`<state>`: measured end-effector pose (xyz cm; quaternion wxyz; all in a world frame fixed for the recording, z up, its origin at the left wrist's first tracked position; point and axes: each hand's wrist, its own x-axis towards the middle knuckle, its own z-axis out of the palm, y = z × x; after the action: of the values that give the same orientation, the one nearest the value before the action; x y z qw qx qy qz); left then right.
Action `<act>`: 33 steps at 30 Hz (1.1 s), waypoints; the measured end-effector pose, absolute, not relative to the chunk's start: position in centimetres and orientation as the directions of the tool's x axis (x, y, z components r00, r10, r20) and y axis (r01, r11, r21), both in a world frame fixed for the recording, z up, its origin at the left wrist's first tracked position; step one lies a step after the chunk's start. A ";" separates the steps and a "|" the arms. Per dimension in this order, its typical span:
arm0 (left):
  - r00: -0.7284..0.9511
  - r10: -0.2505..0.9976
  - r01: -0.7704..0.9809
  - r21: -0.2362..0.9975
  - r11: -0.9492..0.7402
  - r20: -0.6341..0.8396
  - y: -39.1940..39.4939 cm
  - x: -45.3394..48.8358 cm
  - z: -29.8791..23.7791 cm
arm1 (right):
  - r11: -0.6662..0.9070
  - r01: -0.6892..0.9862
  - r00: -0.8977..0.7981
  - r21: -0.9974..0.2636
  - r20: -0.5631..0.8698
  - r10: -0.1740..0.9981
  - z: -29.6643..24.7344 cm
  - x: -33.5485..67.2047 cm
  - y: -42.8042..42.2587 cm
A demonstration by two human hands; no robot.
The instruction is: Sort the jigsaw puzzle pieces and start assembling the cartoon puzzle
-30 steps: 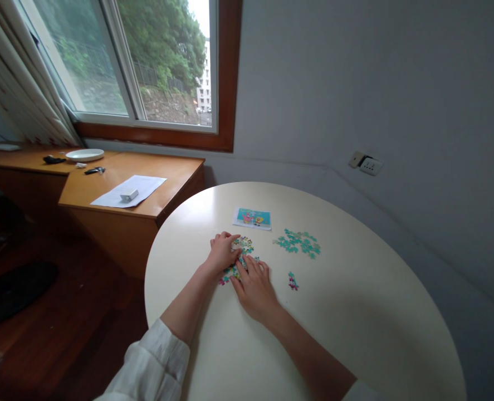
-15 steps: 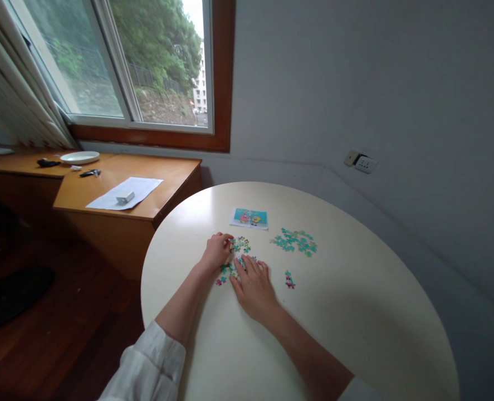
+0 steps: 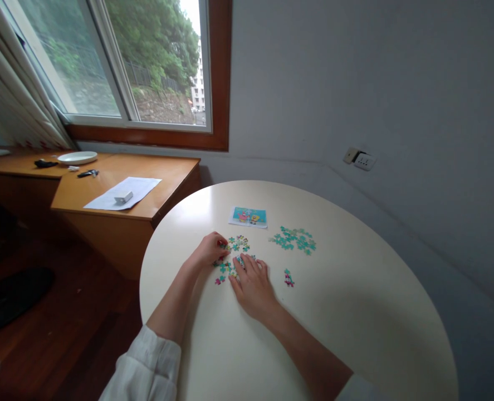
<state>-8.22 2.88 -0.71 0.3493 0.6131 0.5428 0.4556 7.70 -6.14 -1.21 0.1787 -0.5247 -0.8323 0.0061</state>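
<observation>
Small jigsaw puzzle pieces (image 3: 239,243) lie in a loose pile on the round white table (image 3: 338,340). At the pile's left edge is my left hand (image 3: 210,249), its fingers curled in among the pieces; whatever sits between the fingertips is too small to make out. My right hand (image 3: 253,284) rests palm down over the near side of the pile, fingers spread and covering some pieces. A short joined strip of pink and teal pieces (image 3: 288,278) lies to its right. Farther right spreads a group of teal pieces (image 3: 294,239).
Beyond the pile lies a picture card (image 3: 249,217) with cartoon figures. A wooden desk (image 3: 180,172) stands at the left under the window, carrying a white plate (image 3: 77,158), a paper sheet (image 3: 142,188) and a small white box (image 3: 123,196). A wall socket (image 3: 364,161) is at the right.
My left hand has drawn back slightly to the left, uncovering pieces at the pile's left side. My right hand stays in place. The whole view has shifted a little.
</observation>
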 end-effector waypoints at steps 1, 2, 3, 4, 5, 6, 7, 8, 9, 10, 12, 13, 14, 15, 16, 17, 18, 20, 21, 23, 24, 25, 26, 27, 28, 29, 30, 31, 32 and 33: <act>-0.006 0.983 0.348 0.922 -0.171 0.184 2.9 -8.2 -0.7 | 0.449 0.871 -0.385 -0.199 0.290 0.876 -1.2 7.7 -6.2; -0.006 0.982 0.355 0.918 -0.176 0.190 2.9 -8.2 -0.8 | 0.449 0.871 -0.386 -0.199 0.290 0.876 -1.2 7.7 -6.2; -0.005 0.980 0.370 0.911 -0.183 0.199 2.9 -8.1 -0.9 | 0.449 0.871 -0.385 -0.199 0.291 0.876 -1.2 7.7 -6.2; 0.001 0.978 0.399 0.897 -0.191 0.208 2.9 -8.1 -0.9 | 0.449 0.871 -0.385 -0.198 0.292 0.875 -1.2 7.7 -6.2; 0.016 0.977 0.440 0.875 -0.199 0.214 3.0 -8.1 -0.9 | 0.449 0.871 -0.385 -0.198 0.293 0.875 -1.2 7.7 -6.2; 0.038 0.976 0.492 0.846 -0.205 0.214 3.0 -8.1 -1.0 | 0.449 0.872 -0.384 -0.198 0.293 0.875 -1.2 7.7 -6.2; 0.067 0.976 0.548 0.810 -0.209 0.207 3.0 -8.1 -1.0 | 0.448 0.872 -0.384 -0.197 0.293 0.876 -1.2 7.7 -6.1; 0.096 0.976 0.602 0.770 -0.213 0.195 3.0 -8.1 -1.0 | 0.447 0.873 -0.383 -0.196 0.292 0.876 -1.2 7.7 -6.1; 0.122 0.976 0.647 0.731 -0.217 0.182 3.0 -8.1 -1.0 | 0.446 0.874 -0.383 -0.195 0.291 0.877 -1.2 7.7 -6.1; 0.144 0.974 0.682 0.696 -0.224 0.173 3.0 -8.1 -0.9 | 0.445 0.874 -0.382 -0.193 0.290 0.877 -1.2 7.7 -6.1; 0.166 0.970 0.718 0.652 -0.242 0.177 3.0 -8.1 -1.0 | 0.444 0.875 -0.383 -0.190 0.289 0.878 -1.2 7.7 -6.1; 0.167 0.969 0.725 0.642 -0.248 0.184 3.0 -8.1 -1.0 | 0.445 0.875 -0.383 -0.190 0.288 0.877 -1.2 7.7 -6.1; 0.163 0.968 0.729 0.638 -0.249 0.193 3.0 -8.1 -1.0 | 0.445 0.875 -0.384 -0.190 0.289 0.877 -1.2 7.7 -6.1; 0.154 0.968 0.730 0.637 -0.248 0.200 3.0 -8.1 -1.1 | 0.446 0.875 -0.384 -0.191 0.290 0.877 -1.2 7.7 -6.1; 0.144 0.968 0.729 0.639 -0.246 0.208 3.0 -8.0 -1.1 | 0.447 0.874 -0.384 -0.191 0.291 0.876 -1.2 7.7 -6.1; 0.135 0.967 0.726 0.642 -0.245 0.217 3.0 -7.9 -1.1 | 0.448 0.874 -0.385 -0.190 0.294 0.875 -1.3 7.7 -6.1; 0.127 0.966 0.723 0.645 -0.247 0.227 3.0 -7.9 -1.2 | 0.449 0.873 -0.385 -0.189 0.297 0.874 -1.3 7.7 -6.1; 0.117 0.961 0.715 0.651 -0.256 0.250 3.1 -7.8 -1.3 | 0.451 0.872 -0.385 -0.189 0.302 0.872 -1.3 7.7 -6.1; 0.112 0.959 0.709 0.655 -0.261 0.261 3.1 -7.7 -1.4 | 0.452 0.872 -0.386 -0.189 0.304 0.871 -1.3 7.7 -6.1; 0.095 0.956 0.695 0.669 -0.264 0.278 3.2 -7.6 -1.5 | 0.452 0.871 -0.385 -0.193 0.304 0.872 -1.3 7.7 -6.1; 0.084 0.955 0.683 0.682 -0.263 0.285 3.3 -7.6 -1.6 | 0.452 0.870 -0.385 -0.196 0.303 0.872 -1.3 7.7 -6.1; 0.071 0.954 0.667 0.697 -0.263 0.292 3.3 -7.6 -1.7 | 0.453 0.870 -0.386 -0.197 0.301 0.872 -1.3 7.7 -6.1; 0.057 0.953 0.649 0.715 -0.261 0.297 3.4 -7.6 -1.8 | 0.453 0.869 -0.387 -0.199 0.298 0.873 -1.2 7.7 -6.1; 0.042 0.953 0.630 0.732 -0.259 0.301 3.4 -7.6 -1.8 | 0.452 0.869 -0.386 -0.200 0.296 0.874 -1.2 7.7 -6.1; 0.028 0.952 0.613 0.747 -0.256 0.303 3.4 -7.6 -1.9 | 0.452 0.869 -0.387 -0.200 0.293 0.874 -1.1 7.7 -6.2; 0.016 0.952 0.598 0.761 -0.253 0.304 3.5 -7.6 -1.9 | 0.451 0.870 -0.387 -0.201 0.291 0.875 -1.1 7.7 -6.2; 0.004 0.952 0.585 0.772 -0.250 0.305 3.5 -7.6 -2.0 | 0.450 0.870 -0.387 -0.201 0.288 0.876 -1.1 7.7 -6.2; -0.005 0.952 0.575 0.779 -0.248 0.306 3.4 -7.6 -2.0 | 0.450 0.870 -0.387 -0.201 0.287 0.876 -1.1 7.7 -6.2; -0.015 0.951 0.567 0.786 -0.247 0.310 3.4 -7.5 -2.0 | 0.449 0.871 -0.386 -0.200 0.287 0.877 -1.1 7.7 -6.2; -0.028 0.948 0.559 0.791 -0.247 0.316 3.4 -7.5 -1.9 | 0.450 0.870 -0.387 -0.199 0.287 0.876 -1.1 7.7 -6.2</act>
<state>-7.51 3.44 -1.95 0.2245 0.6601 0.5710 0.4334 7.73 -6.22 -1.09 0.1774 -0.5242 -0.8329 0.0080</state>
